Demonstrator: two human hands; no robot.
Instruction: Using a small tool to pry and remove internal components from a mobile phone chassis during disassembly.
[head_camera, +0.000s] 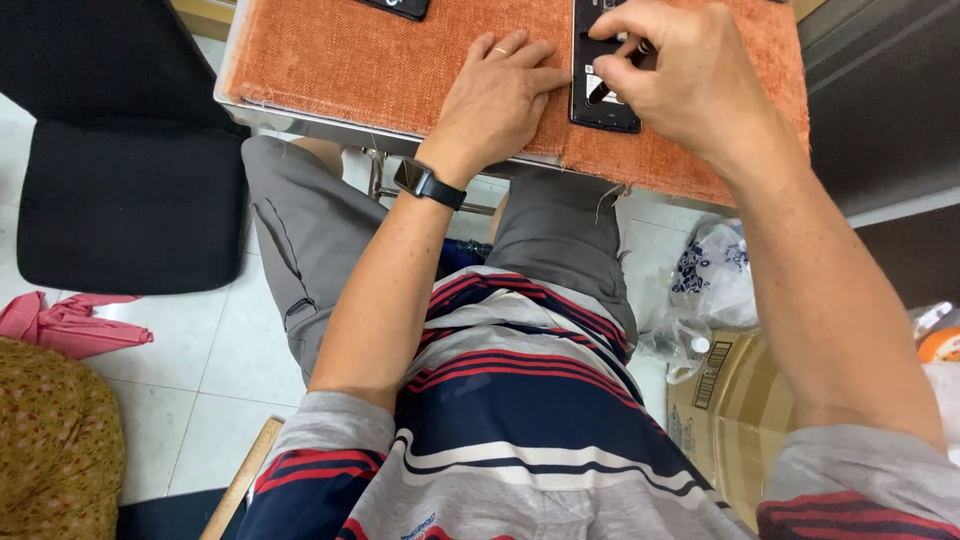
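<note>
A brown cardboard box (740, 400) with a white barcode label (711, 376) stood on the floor at right, beside a white-and-blue printed plastic bag (712, 275).

The floor (215, 350) is laid with pale, off-white tiles and thin grey joints, evenly lit with soft shadows. At the top stands a small table (300, 118) with a metal edge, covered by a rough orange cloth (400, 60). To the left of it a black padded chair (120, 170) fills the upper corner. Below the chair a crumpled pink cloth (70, 325) lies on the tiles, just beside a brown floral cushion (50, 440). On the right, a cardboard box (735, 410) sits near clear plastic bags (710, 290), and a dark grey panel (880, 100) rises behind them
</note>
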